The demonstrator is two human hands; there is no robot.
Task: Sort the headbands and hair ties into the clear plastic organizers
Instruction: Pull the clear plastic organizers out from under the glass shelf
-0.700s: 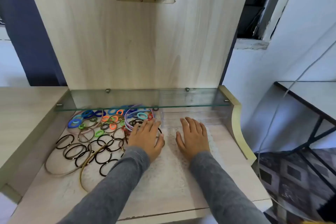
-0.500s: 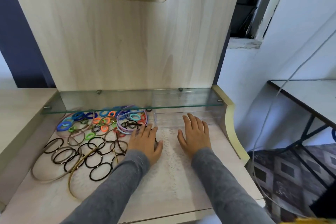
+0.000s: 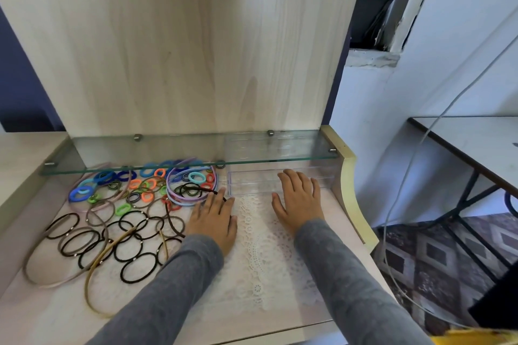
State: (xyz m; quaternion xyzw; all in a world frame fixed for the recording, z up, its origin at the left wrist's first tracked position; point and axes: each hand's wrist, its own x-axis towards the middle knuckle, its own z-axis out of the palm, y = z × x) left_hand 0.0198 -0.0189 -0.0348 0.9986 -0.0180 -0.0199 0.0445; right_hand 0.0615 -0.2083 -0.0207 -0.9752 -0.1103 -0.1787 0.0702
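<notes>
Hair ties (image 3: pixel 131 235), thin black elastic loops and small fuzzy coloured rings, lie scattered with slim curved headbands (image 3: pixel 179 200) on the left of the pale wood tabletop (image 3: pixel 56 322), partly under a glass shelf (image 3: pixel 168 148). The left hand (image 3: pixel 214 216) lies flat and released just right of them. The right hand (image 3: pixel 298 199), also flat, has its fingertips at the clear organizer (image 3: pixel 252 187). Both hands lie as before.
</notes>
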